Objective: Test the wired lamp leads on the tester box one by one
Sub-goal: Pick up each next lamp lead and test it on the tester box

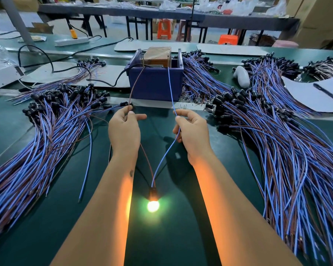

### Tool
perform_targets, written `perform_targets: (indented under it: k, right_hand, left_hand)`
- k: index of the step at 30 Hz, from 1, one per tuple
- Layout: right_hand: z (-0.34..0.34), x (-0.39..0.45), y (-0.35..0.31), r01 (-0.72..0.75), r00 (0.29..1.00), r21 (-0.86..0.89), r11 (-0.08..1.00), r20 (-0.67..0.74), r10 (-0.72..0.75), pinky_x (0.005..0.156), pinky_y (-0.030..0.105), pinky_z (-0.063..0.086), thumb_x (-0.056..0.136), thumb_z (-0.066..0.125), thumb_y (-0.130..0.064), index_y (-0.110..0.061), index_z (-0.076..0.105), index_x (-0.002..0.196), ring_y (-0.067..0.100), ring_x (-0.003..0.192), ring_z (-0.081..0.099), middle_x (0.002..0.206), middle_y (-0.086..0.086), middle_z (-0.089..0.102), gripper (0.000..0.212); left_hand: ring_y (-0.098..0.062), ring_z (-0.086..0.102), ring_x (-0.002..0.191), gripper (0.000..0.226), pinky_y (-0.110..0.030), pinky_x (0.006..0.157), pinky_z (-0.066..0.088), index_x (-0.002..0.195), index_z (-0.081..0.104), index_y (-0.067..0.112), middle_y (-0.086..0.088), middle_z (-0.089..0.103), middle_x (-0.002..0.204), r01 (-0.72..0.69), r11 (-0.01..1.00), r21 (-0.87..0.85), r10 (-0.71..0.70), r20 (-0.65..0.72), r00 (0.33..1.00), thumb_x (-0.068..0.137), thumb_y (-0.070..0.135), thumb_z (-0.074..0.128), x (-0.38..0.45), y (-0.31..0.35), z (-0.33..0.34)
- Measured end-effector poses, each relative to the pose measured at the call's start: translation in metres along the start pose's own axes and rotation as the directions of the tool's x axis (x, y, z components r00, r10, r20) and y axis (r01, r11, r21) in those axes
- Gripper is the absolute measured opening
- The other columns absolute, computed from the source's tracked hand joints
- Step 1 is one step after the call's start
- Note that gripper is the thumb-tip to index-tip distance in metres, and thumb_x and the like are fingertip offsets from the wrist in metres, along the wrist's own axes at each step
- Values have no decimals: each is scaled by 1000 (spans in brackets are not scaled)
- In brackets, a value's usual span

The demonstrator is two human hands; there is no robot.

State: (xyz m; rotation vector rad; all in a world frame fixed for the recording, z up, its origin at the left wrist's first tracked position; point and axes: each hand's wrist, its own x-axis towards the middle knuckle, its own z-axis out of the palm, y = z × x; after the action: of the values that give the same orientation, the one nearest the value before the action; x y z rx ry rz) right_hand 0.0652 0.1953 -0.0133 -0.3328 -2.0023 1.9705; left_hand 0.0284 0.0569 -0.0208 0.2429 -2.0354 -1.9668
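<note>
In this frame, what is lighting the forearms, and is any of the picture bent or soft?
Head view: the lit lamp between the arms blooms white-green and throws an orange glow along the inner forearms; wide-angle distortion curves the belt edge and fans the lead piles outward; the left hand, right hand and tester box are sharp, while the far tables look soft.

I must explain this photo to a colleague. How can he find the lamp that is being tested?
Start at the blue box in the middle of the green table. Follow its brown wire and blue wire through both hands towards the viewer. They end at one lamp, the only one glowing.
</note>
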Motion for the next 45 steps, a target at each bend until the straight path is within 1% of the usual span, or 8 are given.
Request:
perform_targets:
  k: [6,10,19,24,28,31,37,45]
  right_hand:
    - [3,-5,-1,125,992,9,992,-12,-124,53,20,40,94,53,-12,-27,66,102,4,53,47,53,-10,52,21]
    - [10,-10,-2,206,975,2,979,85,-206,56,20,41,95,57,-7,-20,58,96,4,52,51,62,3,57,13]
    - [11,-9,-1,212,954,44,976,206,-216,60,21,47,93,60,-2,-16,63,83,6,60,58,67,-5,65,18]
    - [10,-12,4,313,929,-287,906,293,-228,65,33,47,85,69,-5,-26,64,107,13,62,48,69,-1,55,31]
    - [12,-18,0,258,913,-76,963,345,-217,62,22,49,82,78,-13,-28,65,112,7,61,51,73,-3,59,36]
    - [5,-12,-1,163,969,181,970,157,-192,59,16,49,95,62,-9,-12,67,105,3,58,58,73,2,65,12]
    - [-6,2,5,22,991,494,869,-125,46,56,14,43,103,47,-13,-12,64,92,3,49,48,67,2,56,20]
    - [-29,1,-7,52,995,61,997,-87,-46,56,17,40,105,40,-19,-16,59,74,-1,48,46,61,-7,52,37]
  left_hand:
    - [-4,44,49,19,-19,54,40,109,63,20,15,75,81,-33,999,24,30,118,993,100,18,48,-6,3,3]
    - [2,65,83,19,-16,79,50,98,75,23,10,75,93,-27,998,-50,39,267,963,94,12,60,-18,8,15]
    - [-6,36,42,19,-14,38,31,88,72,10,0,44,58,271,928,-257,-153,401,903,97,15,56,-19,16,13]
    - [-1,46,41,17,-12,39,39,83,65,11,5,52,53,379,743,-552,-185,375,909,97,11,56,-13,20,8]
    - [-4,58,51,24,-16,53,50,71,66,17,6,62,57,190,832,-521,-121,165,979,93,8,65,-9,12,4]
    - [-5,61,55,20,-20,60,53,76,64,18,9,63,57,50,930,-364,-20,86,996,91,4,67,-11,4,5]
    - [-5,54,55,22,-21,58,46,69,58,20,8,61,58,-307,943,131,266,260,928,82,11,73,-30,-4,12]
    - [-16,57,70,9,-35,66,50,78,56,29,8,61,73,-525,822,222,340,547,765,77,24,63,-96,2,38]
